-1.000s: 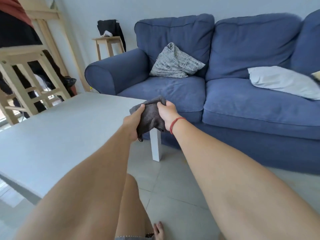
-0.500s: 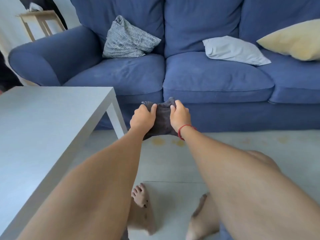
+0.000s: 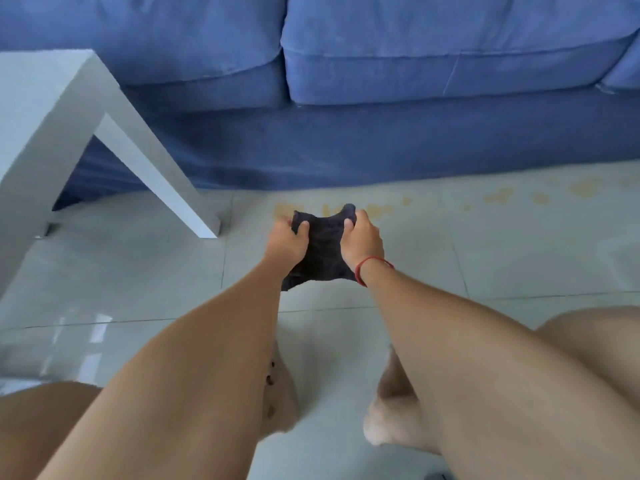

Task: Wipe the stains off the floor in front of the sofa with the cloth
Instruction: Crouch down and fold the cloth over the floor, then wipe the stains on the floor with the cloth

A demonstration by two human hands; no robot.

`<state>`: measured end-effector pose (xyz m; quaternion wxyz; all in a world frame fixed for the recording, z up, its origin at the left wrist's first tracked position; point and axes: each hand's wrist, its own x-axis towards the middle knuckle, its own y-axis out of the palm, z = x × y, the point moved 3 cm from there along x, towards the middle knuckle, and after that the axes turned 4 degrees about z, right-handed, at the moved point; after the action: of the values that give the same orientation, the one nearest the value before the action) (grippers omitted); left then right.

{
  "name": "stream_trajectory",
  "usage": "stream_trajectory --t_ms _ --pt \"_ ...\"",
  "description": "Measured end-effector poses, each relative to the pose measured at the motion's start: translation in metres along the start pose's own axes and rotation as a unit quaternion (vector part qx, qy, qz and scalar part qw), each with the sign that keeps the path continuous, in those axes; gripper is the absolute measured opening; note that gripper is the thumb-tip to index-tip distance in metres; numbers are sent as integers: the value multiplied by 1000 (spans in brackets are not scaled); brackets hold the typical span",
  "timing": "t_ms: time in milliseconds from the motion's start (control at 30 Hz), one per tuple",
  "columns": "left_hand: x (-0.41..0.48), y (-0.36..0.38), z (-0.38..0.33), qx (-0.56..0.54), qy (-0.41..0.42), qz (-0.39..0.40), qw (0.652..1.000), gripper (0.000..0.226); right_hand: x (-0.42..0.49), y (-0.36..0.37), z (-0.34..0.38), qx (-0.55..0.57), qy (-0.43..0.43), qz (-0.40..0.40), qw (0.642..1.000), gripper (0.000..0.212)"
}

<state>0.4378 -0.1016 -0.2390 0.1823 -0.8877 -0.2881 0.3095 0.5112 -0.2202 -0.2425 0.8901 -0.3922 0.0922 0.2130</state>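
Hands (image 3: 325,239) stretch a dark cloth (image 3: 323,249) above floor (image 3: 138,271) stains (image 3: 381,207) by a blue sofa (image 3: 381,133).

Left hand (image 3: 285,242) and right hand (image 3: 362,239) each pinch a top corner, fingers curled shut on the fabric. Yellowish stains lie just beyond the hands and run off to the right along the sofa base, so the right hand sits nearer most of them. A white tabletop (image 3: 38,95) stands to the left. No containers appear.

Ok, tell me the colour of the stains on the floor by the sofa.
Yellowish-orange stains on pale grey tile floor, clearest in the head view.
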Motion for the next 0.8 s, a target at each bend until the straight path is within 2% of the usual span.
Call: stream_trajectory --t_ms 133,233,433,567,667,733,800 --pt "37 22 34 34 -64 21 997 52 31 31 -23 -31 49 24 998 37" --pt "59 29 62 85 -133 48 986 70 50 51 -42 -85 107 49 990 52" --pt "97 42 103 196 -123 42 972 63 78 104 -69 -223 -24 112 968 46" --pt "119 48 123 263 -103 27 959 71 82 139 -82 -270 -87 161 945 54" --pt "140 49 142 294 -81 6 952 67 87 158 -92 -298 -117 179 930 59" --pt "154 47 154 315 -65 -14 947 65 88 170 -101 -313 -141 168 924 60" --pt "161 44 164 327 -60 -29 943 65 85 174 -111 -308 -159 122 930 61"
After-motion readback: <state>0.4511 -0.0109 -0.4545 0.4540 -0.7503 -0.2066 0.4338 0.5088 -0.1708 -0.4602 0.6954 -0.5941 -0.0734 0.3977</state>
